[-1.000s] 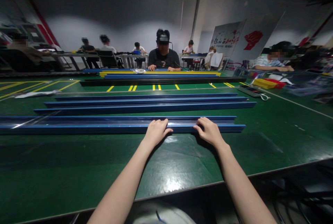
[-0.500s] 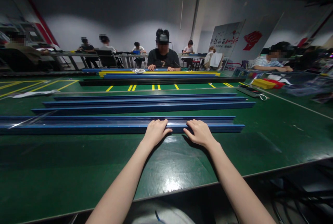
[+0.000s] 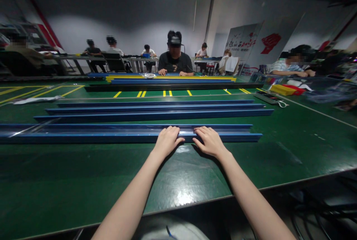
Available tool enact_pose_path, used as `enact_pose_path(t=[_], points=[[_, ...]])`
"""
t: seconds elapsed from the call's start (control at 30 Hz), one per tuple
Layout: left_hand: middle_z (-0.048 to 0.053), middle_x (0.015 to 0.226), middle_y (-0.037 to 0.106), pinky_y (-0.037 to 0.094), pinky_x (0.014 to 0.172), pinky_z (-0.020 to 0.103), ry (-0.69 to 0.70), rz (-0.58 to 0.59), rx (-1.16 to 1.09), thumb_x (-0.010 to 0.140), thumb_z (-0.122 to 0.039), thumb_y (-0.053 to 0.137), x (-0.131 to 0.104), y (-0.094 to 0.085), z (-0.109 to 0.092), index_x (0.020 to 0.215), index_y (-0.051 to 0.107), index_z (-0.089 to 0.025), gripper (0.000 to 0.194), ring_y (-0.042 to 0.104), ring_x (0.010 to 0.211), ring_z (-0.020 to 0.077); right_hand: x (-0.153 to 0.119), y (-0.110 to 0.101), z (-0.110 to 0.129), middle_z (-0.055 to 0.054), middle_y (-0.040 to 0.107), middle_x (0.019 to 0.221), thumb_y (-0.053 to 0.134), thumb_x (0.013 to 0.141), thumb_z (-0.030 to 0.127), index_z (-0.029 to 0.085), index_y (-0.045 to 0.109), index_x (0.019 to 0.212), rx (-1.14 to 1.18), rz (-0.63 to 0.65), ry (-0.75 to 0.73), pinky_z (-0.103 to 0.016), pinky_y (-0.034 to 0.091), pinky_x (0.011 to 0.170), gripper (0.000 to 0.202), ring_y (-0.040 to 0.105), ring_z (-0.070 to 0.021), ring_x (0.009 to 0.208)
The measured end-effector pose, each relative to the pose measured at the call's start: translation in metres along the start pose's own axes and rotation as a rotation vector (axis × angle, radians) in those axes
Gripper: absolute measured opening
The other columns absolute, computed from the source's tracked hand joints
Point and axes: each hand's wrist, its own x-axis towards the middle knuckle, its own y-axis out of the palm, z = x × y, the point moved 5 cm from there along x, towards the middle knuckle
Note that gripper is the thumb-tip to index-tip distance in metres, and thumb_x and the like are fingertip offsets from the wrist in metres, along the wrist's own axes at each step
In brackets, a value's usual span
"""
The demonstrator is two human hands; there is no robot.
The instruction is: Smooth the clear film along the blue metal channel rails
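Note:
A long blue channel profile lies across the near part of the table, with upright walls along its length. My left hand is closed over its front wall, fingers inside the channel and thumb on the near side. Just to the right, my right hand grips the same wall in a like way, its thumb pointing toward the left thumb. A short stretch of blue wall shows between the hands. Fingertips of both hands are hidden behind the wall. Beyond lie more blue channel profiles, parallel to the near one.
Across the green table lie a black profile and a yellow profile. A phone-like dark device and a yellow tray are at right. A person sits opposite; others sit farther back.
My right hand has slid slightly left along the channel wall, closer to my left hand. The left hand and the channel show no visible movement.

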Motion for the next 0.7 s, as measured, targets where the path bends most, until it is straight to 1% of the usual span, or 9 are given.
enact_pose_path(t=[0.13,0.33,0.57,0.7], points=[[0.004,0.09,0.061,0.039,0.073,0.029,-0.012,0.001,-0.012,0.079,-0.042,0.053,0.0003,0.0001,0.0002,0.088,0.052,-0.018,0.026,0.054,0.088,0.0197,-0.0005,0.0014,-0.0007,-0.008,0.062,0.094,0.038,0.085,0.037,0.017,0.057,0.092,-0.024,0.015,0.033,-0.03,0.032,0.076,0.028,0.051,-0.0188,0.088],[0.004,0.088,0.063,0.039,0.071,0.03,-0.04,0.024,-0.007,0.079,-0.043,0.053,0.001,0.0005,0.0015,0.088,0.053,-0.018,0.027,0.056,0.085,0.0204,-0.0012,0.0015,0.0003,-0.006,0.062,0.089,0.041,0.084,0.038,0.018,0.056,0.091,-0.02,0.013,0.032,-0.029,0.031,0.074,0.026,0.051,-0.0179,0.086],[0.005,0.086,0.064,0.039,0.069,0.03,-0.047,0.045,0.021,0.08,-0.044,0.051,0.0009,0.0,0.0012,0.088,0.053,-0.018,0.028,0.058,0.082,0.0211,0.0023,-0.002,0.0036,-0.005,0.057,0.078,0.041,0.086,0.033,0.016,0.054,0.078,-0.033,-0.068,0.001,-0.026,0.031,0.067,0.023,0.046,-0.0163,0.077],[0.004,0.086,0.064,0.038,0.069,0.029,-0.043,0.043,0.013,0.08,-0.044,0.051,0.0001,-0.0005,0.0013,0.087,0.052,-0.018,0.027,0.058,0.081,0.0205,0.0034,-0.0038,0.0031,-0.004,0.056,0.073,0.043,0.086,0.03,0.016,0.053,0.073,-0.017,-0.1,-0.017,-0.025,0.03,0.064,0.021,0.045,-0.0152,0.072]])
